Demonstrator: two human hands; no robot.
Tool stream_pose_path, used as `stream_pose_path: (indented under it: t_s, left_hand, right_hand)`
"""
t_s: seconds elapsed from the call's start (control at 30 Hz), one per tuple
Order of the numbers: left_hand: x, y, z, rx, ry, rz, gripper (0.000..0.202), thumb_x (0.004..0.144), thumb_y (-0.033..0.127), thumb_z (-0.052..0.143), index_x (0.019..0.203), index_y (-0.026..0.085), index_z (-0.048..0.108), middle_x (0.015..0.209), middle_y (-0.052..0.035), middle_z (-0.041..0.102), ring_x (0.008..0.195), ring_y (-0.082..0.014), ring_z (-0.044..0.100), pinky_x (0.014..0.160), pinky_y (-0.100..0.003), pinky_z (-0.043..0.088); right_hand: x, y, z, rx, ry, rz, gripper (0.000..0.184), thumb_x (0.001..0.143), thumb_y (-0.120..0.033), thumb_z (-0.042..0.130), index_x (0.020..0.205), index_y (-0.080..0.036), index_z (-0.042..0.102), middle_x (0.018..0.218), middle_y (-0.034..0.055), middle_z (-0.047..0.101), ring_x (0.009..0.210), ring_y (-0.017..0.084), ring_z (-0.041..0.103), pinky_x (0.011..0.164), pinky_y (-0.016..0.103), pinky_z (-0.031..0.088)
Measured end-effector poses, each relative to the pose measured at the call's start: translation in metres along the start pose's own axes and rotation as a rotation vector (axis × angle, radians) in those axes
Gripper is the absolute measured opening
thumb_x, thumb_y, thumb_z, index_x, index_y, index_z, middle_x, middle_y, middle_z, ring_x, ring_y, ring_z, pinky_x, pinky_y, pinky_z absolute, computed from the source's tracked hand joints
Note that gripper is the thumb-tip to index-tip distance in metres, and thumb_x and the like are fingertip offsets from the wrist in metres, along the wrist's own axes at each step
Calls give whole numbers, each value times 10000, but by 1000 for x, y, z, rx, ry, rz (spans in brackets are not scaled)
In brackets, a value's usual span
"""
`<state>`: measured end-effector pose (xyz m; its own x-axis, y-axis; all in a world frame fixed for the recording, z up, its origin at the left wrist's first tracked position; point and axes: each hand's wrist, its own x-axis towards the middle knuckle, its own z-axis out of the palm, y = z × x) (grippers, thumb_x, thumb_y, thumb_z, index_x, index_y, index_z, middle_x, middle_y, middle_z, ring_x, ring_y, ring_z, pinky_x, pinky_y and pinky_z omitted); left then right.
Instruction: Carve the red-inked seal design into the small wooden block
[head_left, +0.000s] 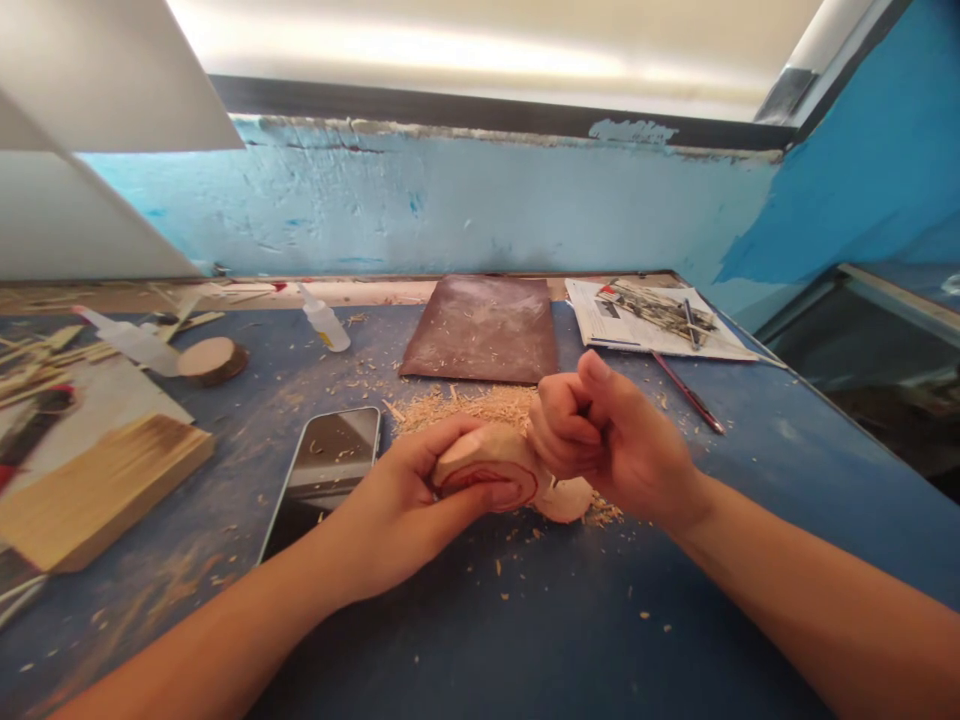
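Note:
A round wooden disc (484,460), marked with red lines on its face, is tilted up in my left hand (412,500), thumb across the front and fingers behind. My right hand (615,445) is curled into a fist against the disc's right edge, its thumb pointing up. Whatever that fist may hold is hidden by the fingers. Below the hands, a second pale wood piece (568,499) lies on the blue table (540,620). Wood shavings (480,403) are heaped just behind the disc.
Left of my hands lies a phone (330,450), with a wooden block (112,485) farther left. Two glue bottles (327,325) and a round wood slice (212,360) stand behind. A brown sheet (484,328), a booklet (600,325) with thin sticks and a pen (688,393) lie toward the back.

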<state>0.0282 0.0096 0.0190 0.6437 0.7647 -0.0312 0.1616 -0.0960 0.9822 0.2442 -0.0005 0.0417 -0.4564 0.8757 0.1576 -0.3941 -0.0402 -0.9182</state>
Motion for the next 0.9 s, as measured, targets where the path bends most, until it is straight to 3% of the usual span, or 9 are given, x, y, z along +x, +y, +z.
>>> stream_pose_path:
  t_s: [0.13,0.37,0.57,0.67,0.9]
  left_hand:
    - [0,-1,-2,45,-73,-11,201,989,348,700,1153,232,705,1133,-12,750,1057,-202,692,919,-288,526]
    - [3,1,1,-51,-73,-80,246,973,348,727,1188,236,687,1163,-6,769,1079,-204,699,935,-287,538]
    - [2,6,2,-29,-94,-66,247,990,359,695,1184,206,701,1174,-39,764,1120,-243,698,988,-338,535]
    - [1,5,1,-21,-96,-59,258,983,361,694,1182,200,713,1151,-53,768,1096,-263,707,970,-366,555]
    - [1,4,0,4,-79,-38,243,971,338,703,1175,207,724,1122,-44,769,1053,-248,708,933,-349,558]
  right_hand:
    - [3,-5,-1,33,20,-15,587,1014,-575,464,574,-206,342,514,-60,233,456,90,195,435,262,161]
    - [6,-30,6,120,243,-198,568,999,-447,478,552,-215,216,492,-66,127,405,86,132,393,262,158]
    - [14,-22,13,114,312,-152,564,1029,-425,395,525,-222,244,459,-69,153,382,80,123,365,241,147]
    - [15,-22,14,95,335,-178,551,1006,-407,436,527,-221,238,468,-73,143,380,77,135,367,232,168]
    - [14,-19,14,80,332,-167,560,1019,-411,416,515,-220,266,468,-71,158,378,80,145,370,242,161]
